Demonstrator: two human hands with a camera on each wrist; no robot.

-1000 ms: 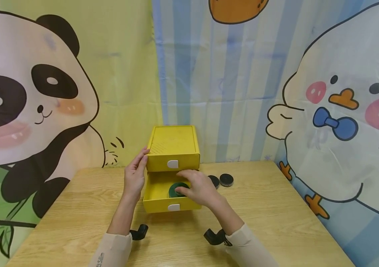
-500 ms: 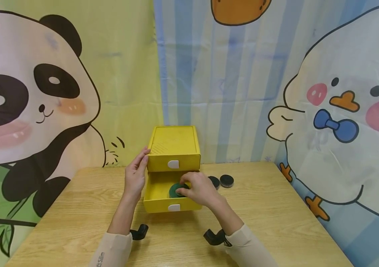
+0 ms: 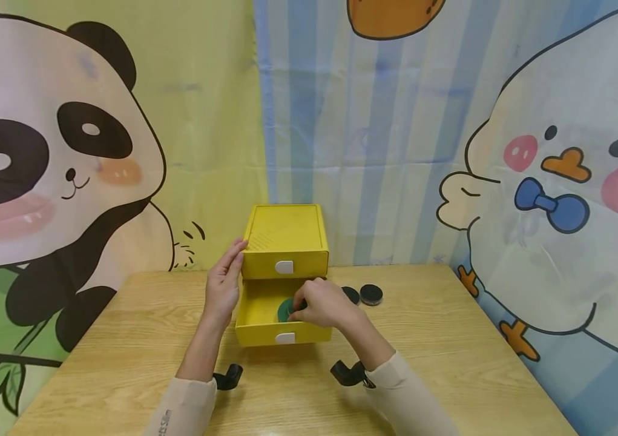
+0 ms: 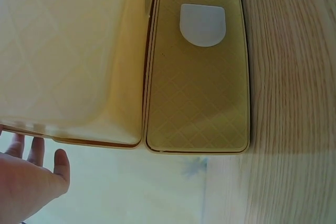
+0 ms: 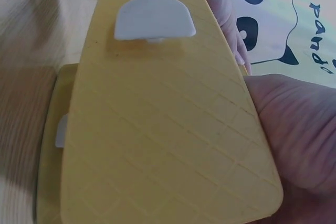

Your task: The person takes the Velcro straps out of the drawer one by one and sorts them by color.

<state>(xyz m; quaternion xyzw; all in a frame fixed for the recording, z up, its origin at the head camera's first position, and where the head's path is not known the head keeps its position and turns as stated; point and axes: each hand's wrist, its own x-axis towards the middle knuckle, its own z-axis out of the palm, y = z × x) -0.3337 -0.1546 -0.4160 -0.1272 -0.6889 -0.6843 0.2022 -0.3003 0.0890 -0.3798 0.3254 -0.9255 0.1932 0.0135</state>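
A small yellow two-drawer cabinet (image 3: 285, 227) stands on the table, its lower drawer (image 3: 254, 333) pulled out and its upper one closed. My left hand (image 3: 223, 289) touches the cabinet's left side near the upper front corner with mostly straight fingers, also visible in the left wrist view. Inside the lower drawer lies a flat, round green object (image 3: 284, 309). Reaching over the drawer's right side, my right hand (image 3: 324, 303) pinches that object's right part between curled fingers and thumb, hiding much of it. The right wrist view shows the drawer front (image 5: 168, 129) instead, with the fingertips hidden behind it.
Two flat, round black containers (image 3: 371, 294) stand on the table to the right of the cabinet, one partly behind my right hand. Wood-grain tabletop (image 3: 450, 351) surrounds the cabinet. A cartoon-printed curtain (image 3: 363, 121) hangs close behind it.
My right fingers and thumb have drawn together on the green object, which shows less than before. The left hand and the drawers stay in place; the head view has shifted slightly.
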